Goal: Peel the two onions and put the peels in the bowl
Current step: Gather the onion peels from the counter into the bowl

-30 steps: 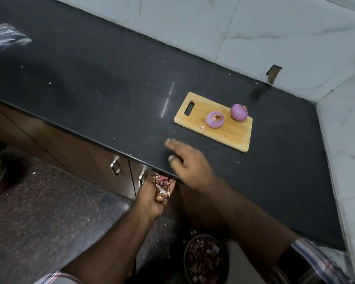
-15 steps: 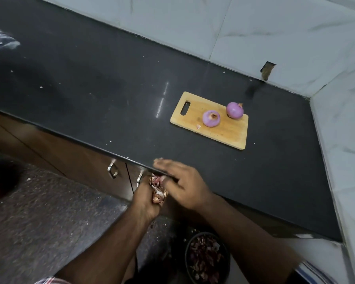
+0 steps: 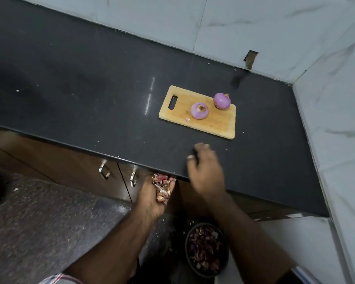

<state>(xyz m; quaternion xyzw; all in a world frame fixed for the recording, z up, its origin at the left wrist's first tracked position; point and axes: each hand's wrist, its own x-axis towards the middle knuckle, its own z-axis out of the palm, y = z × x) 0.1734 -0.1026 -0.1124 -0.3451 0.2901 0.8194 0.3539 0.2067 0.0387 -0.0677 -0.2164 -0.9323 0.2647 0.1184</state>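
Right hand (image 3: 205, 171) has swept back out onto the table (image 3: 90, 78) from the edge, fingers loose, holding nothing; blurred. Left hand (image 3: 154, 193) stays cupped below the edge, gripping a pile of peels (image 3: 162, 186). Both onions (image 3: 199, 110) sit peeled on the cutting board (image 3: 217, 124). One scrap (image 3: 187, 119) left on the board. Bowl (image 3: 206, 250) on the floor already holds peels; the handful likely goes there next.

2 onions (image 3: 199, 110) on board (image 3: 213, 124); bowl (image 3: 223, 269) on floor below counter (image 3: 90, 89).

The left hand (image 3: 152, 198) is cupped palm-up, fingers curled; the right hand (image 3: 206, 173) is laid flat, blurred.
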